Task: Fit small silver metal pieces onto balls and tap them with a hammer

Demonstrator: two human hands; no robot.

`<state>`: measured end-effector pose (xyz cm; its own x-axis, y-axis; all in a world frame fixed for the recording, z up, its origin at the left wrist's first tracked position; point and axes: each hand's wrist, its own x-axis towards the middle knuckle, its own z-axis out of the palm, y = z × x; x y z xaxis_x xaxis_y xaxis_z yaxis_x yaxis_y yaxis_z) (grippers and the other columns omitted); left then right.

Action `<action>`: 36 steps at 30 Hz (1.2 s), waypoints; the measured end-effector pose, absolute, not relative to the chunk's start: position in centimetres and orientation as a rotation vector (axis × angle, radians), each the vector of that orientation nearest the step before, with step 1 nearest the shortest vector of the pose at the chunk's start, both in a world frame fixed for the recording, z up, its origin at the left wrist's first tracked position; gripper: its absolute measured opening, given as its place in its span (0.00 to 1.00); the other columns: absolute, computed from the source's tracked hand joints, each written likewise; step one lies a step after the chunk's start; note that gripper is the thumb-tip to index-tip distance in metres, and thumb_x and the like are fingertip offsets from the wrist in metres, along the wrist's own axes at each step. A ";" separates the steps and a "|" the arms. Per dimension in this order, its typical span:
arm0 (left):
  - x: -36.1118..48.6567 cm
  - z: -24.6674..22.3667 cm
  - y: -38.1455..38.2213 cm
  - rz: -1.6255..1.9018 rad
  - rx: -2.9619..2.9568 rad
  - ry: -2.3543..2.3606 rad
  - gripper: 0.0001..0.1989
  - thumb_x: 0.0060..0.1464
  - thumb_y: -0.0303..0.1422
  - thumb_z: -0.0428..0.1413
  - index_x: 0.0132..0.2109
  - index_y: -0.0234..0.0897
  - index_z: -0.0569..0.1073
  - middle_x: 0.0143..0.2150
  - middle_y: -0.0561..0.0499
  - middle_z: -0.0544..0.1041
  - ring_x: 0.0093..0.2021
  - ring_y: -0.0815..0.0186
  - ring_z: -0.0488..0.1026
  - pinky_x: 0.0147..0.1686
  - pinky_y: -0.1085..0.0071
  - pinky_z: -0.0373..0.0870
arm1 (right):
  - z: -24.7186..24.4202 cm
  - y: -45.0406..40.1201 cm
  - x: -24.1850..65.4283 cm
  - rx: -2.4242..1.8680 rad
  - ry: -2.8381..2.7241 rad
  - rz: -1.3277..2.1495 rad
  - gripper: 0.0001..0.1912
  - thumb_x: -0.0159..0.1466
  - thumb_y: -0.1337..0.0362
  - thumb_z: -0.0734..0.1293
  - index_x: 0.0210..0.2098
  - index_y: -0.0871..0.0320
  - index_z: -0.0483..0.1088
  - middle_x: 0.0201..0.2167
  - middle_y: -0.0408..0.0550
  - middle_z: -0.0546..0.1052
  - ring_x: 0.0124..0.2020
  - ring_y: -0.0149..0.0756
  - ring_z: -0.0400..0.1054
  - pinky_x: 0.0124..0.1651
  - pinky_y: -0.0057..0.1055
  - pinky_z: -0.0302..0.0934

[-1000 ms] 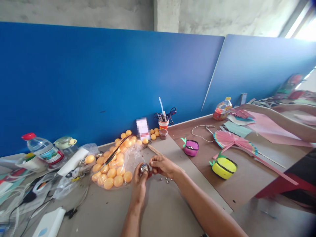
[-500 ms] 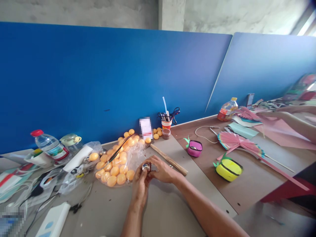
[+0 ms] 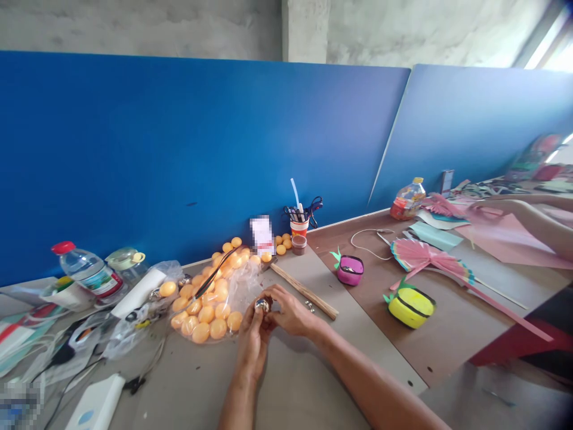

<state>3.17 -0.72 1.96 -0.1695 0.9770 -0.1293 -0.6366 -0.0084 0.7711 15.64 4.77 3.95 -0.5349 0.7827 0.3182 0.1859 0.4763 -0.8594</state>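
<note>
A small shiny silver ball is between my two hands, just in front of a clear bag of orange balls. My left hand is closed around it from below and the left, thumb against its front. The fingers of my right hand curl over its top and right side, and some fingertips are hidden. Beyond my right hand lies a wooden stick, with several tiny shiny pieces beside it.
At the left are a red-capped bottle, plastic bags, cables and a white power strip. A cup of pens stands at the back. Rightward are a purple pouch, a yellow pouch, pink paper crafts and another person's arm.
The view has shifted slightly. Both hands remain together around the silver ball, and more of the tiny shiny pieces beside the stick now show.
</note>
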 end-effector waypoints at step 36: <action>2.5 0.8 0.1 1.634 0.580 0.940 0.20 0.43 0.41 0.66 0.43 0.38 0.79 0.43 0.44 0.81 0.43 0.57 0.77 0.39 0.65 0.75 | 2.7 4.4 14.4 -0.751 -1.813 1.086 0.19 0.51 0.73 0.67 0.42 0.59 0.68 0.38 0.46 0.71 0.41 0.37 0.65 0.48 0.34 0.60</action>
<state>2.50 0.12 0.84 -0.2699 0.9577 -0.0999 -0.5679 -0.0746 0.8197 14.42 4.39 2.67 -0.4404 0.8180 0.3700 0.0599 0.4379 -0.8970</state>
